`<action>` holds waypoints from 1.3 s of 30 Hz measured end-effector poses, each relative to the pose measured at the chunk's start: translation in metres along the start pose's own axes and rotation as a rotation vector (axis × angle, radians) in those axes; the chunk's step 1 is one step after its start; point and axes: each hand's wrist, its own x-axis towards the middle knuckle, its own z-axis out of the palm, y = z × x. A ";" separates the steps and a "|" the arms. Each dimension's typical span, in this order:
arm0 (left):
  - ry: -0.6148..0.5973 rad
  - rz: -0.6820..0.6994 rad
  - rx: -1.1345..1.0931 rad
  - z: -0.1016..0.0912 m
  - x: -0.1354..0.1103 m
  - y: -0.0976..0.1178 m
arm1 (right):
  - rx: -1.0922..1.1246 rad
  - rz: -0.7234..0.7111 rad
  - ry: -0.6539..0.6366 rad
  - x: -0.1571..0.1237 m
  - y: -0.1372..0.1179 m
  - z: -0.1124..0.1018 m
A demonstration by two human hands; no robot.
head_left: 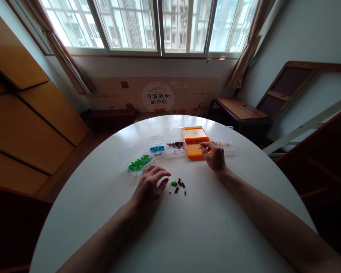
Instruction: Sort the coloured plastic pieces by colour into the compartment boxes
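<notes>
My left hand (150, 182) hovers or rests over the white table, palm down, its fingers stretched and the thumb apart, holding nothing. Just right of its fingertips lie a small green piece (174, 183) and several dark brown pieces (179, 182). My right hand (214, 156) is over the right side of an open orange box (192, 150). Its thumb and forefinger are bent close together in a pinch; whatever is between them is too small to make out. A few tiny yellow bits show near those fingertips.
Clear boxes hold green pieces (139, 163), blue pieces (157, 149) and brown pieces (175, 145). Behind my right hand, another clear box (230, 146) has a few yellow pieces. All stand on the round white table (102, 212). A wooden stool (241, 108) is beyond its far right edge.
</notes>
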 end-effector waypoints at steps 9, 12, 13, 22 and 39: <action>-0.165 0.050 0.074 0.000 -0.002 0.001 | 0.030 -0.099 -0.059 -0.007 -0.014 0.003; -0.149 0.054 0.071 0.000 -0.001 0.000 | 0.053 -0.111 -0.068 -0.008 -0.019 0.003; -0.139 0.052 0.068 0.000 -0.001 0.001 | 0.064 -0.116 -0.072 -0.009 -0.023 0.003; 0.087 0.146 0.115 -0.004 0.002 0.006 | 0.484 -0.201 -0.517 -0.033 -0.077 0.005; 0.141 0.213 0.128 -0.007 -0.002 0.004 | 0.157 -0.174 -0.198 -0.014 -0.040 0.007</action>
